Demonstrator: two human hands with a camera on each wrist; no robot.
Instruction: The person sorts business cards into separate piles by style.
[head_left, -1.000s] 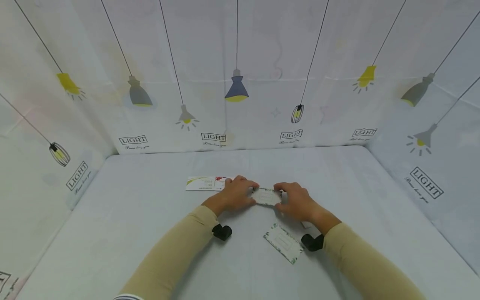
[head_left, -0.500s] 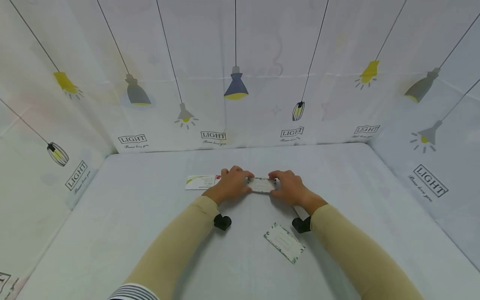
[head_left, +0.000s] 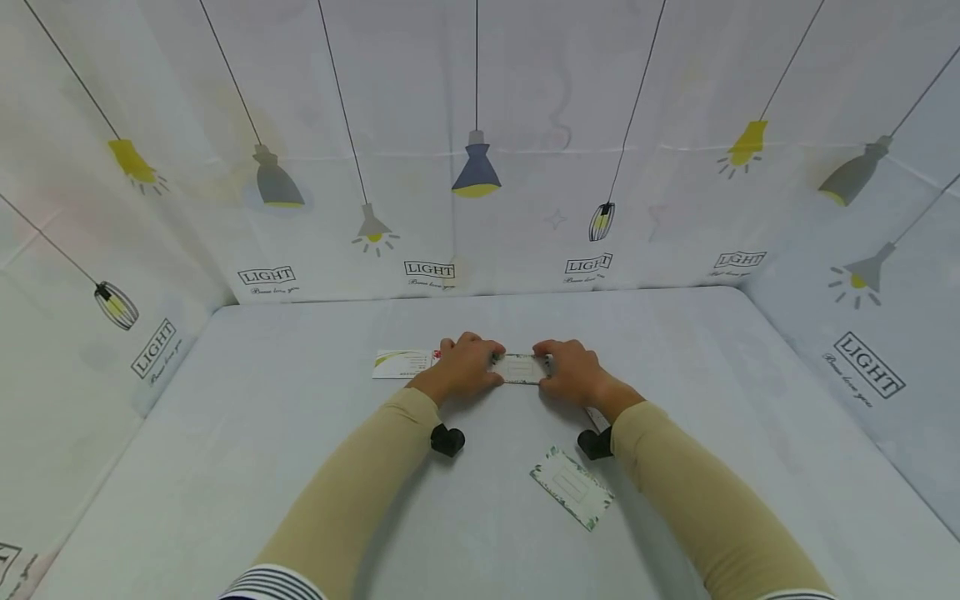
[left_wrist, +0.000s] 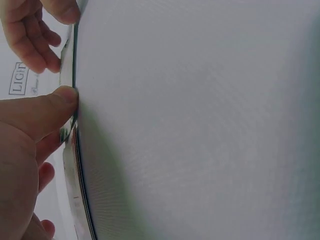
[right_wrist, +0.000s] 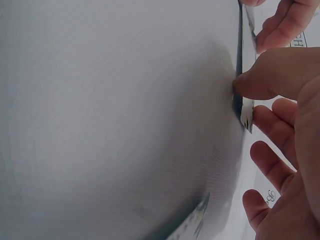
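Note:
A white card with a green leafy border (head_left: 521, 367) lies low at the tabletop between my two hands. At its left end my left hand (head_left: 467, 365) pinches the long edges between thumb and finger. My right hand (head_left: 573, 372) grips the right end the same way, its thumb on the near edge in the right wrist view. Immediately left of the held card is a white card with a yellow-green swoosh (head_left: 401, 364); a card with a red print (head_left: 437, 356) beside it is mostly hidden behind my left hand. In the left wrist view, card edges (left_wrist: 80, 185) continue past my thumb.
Closer to me, a second leafy-bordered card (head_left: 573, 488) lies slanted on the white tablecloth (head_left: 480, 533). Part of another card (head_left: 596, 419) shows under my right wrist. Behind the table rises a white curtain (head_left: 525, 75) printed with lamps.
Both hands have moved the leafy-bordered card away from me and slightly left, bringing it level with the row of cards. Over the last half second they have barely shifted.

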